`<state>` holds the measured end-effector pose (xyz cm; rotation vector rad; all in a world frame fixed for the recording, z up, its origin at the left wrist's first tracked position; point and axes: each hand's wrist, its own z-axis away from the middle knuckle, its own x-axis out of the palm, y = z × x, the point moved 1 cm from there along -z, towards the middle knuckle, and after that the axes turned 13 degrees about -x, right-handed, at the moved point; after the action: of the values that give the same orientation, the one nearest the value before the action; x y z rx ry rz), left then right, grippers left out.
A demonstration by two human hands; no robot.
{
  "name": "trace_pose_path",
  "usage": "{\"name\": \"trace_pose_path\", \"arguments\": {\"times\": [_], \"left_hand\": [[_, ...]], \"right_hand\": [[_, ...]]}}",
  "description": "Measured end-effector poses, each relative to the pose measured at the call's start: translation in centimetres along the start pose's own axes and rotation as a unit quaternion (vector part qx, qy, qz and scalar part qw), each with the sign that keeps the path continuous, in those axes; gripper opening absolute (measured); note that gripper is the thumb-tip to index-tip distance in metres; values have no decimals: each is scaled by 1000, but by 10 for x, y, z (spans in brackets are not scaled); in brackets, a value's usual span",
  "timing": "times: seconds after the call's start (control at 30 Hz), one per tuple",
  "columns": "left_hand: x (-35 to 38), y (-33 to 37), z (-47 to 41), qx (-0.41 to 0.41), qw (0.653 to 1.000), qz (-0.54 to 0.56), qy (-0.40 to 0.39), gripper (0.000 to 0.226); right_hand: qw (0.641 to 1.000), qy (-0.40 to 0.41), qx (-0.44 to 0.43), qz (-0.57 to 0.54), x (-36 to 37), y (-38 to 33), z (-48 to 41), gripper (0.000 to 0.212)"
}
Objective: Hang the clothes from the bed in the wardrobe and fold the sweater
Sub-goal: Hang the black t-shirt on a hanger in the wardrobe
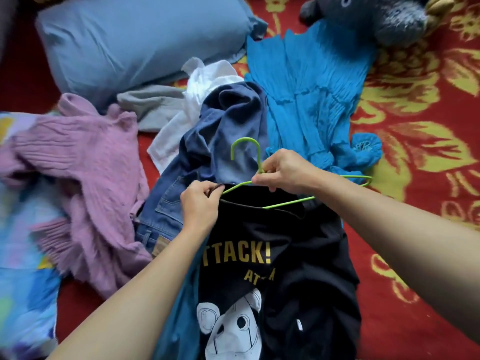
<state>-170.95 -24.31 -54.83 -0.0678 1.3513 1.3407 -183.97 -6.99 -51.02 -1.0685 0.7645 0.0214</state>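
The black T-shirt (298,255) lay just right of the blue jeans (168,193), its collar pinched by the left hand (201,206). The right hand (283,170) gripped the green wire hanger (246,139) at its neck. The purple sweater (85,178) lay left of the jeans.

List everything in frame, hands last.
pillow: 1, blue, top left
sweater: 1, lilac, left
grey garment: 1, below pillow
white garment: 1, pile centre
jeans: 1, blue, centre
dress: 1, bright blue, right of jeans
hanger: 1, green, partly in T-shirt neck
T-shirt: 1, black, printed, bottom centre
plush toy: 1, grey, top right
bedspread: 1, red with yellow flowers, underneath
patterned fabric: 1, mostly blue, left edge
left hand: 1, pinches T-shirt collar
right hand: 1, grips hanger
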Motion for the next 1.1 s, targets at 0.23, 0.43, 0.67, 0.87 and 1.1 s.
{"name": "trace_pose_path", "arguments": {"times": [0.23,0.43,0.67,0.87,1.1], "left_hand": [[-19,-31,-11,-48,987,5,-154,18],[-22,-47,-10,-6,977,-69,-199,24],[-26,-40,-13,-1,979,2,-203,22],[-23,-35,-19,-4,982,2,-191,22],[-11,-35,-10,-64,985,18,-160,40]], "right_hand": [[986,-10,40,-165,47,5,-9,5],[990,11,34,-135,49,11,-7,9],[987,65,145,29,20,74,39,10],[991,100,87,-7,51,44,11,10],[978,175,95,69,57,47,27,55]]}}
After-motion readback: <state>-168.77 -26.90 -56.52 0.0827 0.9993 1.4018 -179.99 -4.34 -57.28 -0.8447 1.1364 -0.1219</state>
